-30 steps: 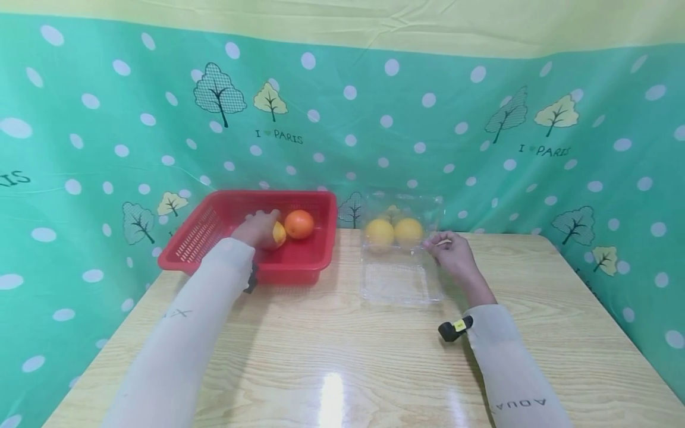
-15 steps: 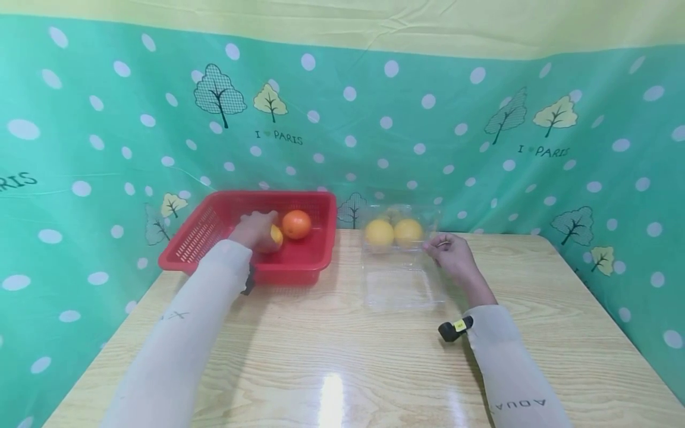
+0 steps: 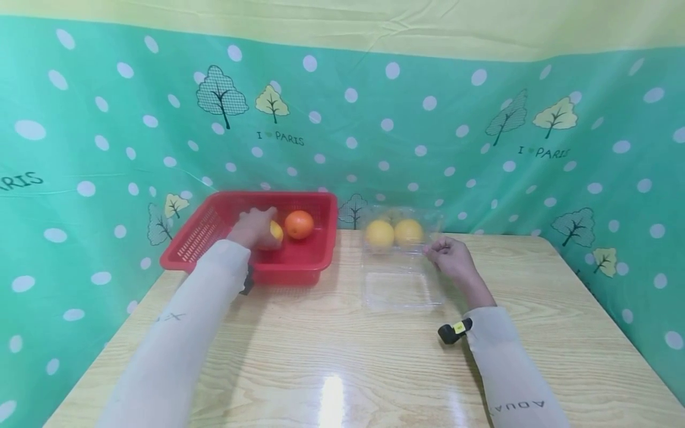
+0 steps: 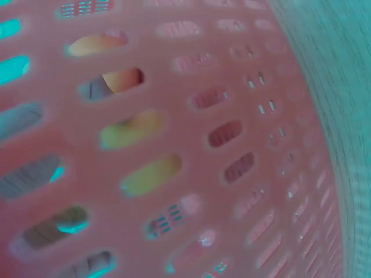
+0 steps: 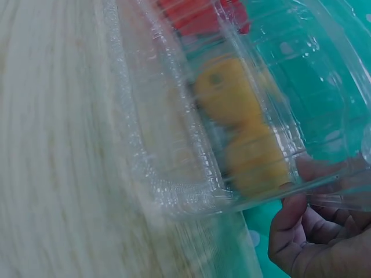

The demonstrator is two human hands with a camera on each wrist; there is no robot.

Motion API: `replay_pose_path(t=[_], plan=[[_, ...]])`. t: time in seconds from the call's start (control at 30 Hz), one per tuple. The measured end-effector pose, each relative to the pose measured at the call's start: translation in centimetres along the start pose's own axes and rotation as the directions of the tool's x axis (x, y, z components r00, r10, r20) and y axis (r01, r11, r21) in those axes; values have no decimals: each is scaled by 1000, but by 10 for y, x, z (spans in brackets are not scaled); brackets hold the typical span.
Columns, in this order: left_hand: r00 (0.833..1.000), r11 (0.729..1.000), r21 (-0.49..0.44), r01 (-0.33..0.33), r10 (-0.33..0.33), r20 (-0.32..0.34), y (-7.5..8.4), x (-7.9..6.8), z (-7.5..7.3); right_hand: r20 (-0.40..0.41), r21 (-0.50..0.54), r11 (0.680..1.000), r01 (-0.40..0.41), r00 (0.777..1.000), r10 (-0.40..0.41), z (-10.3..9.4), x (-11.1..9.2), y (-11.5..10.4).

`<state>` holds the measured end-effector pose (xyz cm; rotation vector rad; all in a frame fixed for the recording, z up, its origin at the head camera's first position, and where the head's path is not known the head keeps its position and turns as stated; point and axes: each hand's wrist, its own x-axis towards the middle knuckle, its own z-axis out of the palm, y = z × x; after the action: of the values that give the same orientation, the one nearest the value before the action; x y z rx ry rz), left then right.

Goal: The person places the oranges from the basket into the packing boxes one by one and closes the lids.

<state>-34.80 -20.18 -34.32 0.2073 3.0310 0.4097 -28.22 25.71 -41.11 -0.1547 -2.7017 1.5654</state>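
In the head view my left hand (image 3: 255, 228) reaches into a red plastic basket (image 3: 291, 276), fingers curled over a yellow orange (image 3: 276, 231). A redder orange (image 3: 299, 224) lies beside it. The basket's slotted wall (image 4: 191, 124) fills the left wrist view and hides most of that hand; yellow shows through the slots. My right hand (image 3: 452, 257) pinches the edge of a clear plastic clamshell box (image 3: 404, 289) between thumb and fingers. Inside its far half sit two yellow oranges (image 3: 394, 233), with something yellowish behind them. The right wrist view shows the thumb at the box's rim (image 5: 272, 200).
The box and basket stand side by side near the back of a wooden table (image 3: 332, 339). Close behind them hangs a green dotted curtain (image 3: 350, 119). A black wrist camera (image 3: 453, 331) sits at the right cuff.
The clear box's raised far edge has tipped lower and its near edge has slid slightly towards me. My left hand stays over the yellow orange; the redder orange shifted left, then back.
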Motion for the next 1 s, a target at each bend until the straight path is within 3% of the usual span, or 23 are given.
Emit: replay_pose_path(t=[0.17,0.37,0.47,1.0], plan=[[998,1000,-2,-31,31,-52,2,1,-2,2,-6,1000,4,1000,-4,0,-1,-1],[997,999,-5,-46,45,-69,7,2,-7,5,-10,1000,-10,1000,10,0,-2,-2],[992,995,25,-92,94,-82,11,2,-10,7,-8,1000,-12,1000,12,-1,-1,-2],[946,954,6,-301,299,-123,41,-12,-19,-2,-12,1000,-15,1000,15,-1,-2,-3]])
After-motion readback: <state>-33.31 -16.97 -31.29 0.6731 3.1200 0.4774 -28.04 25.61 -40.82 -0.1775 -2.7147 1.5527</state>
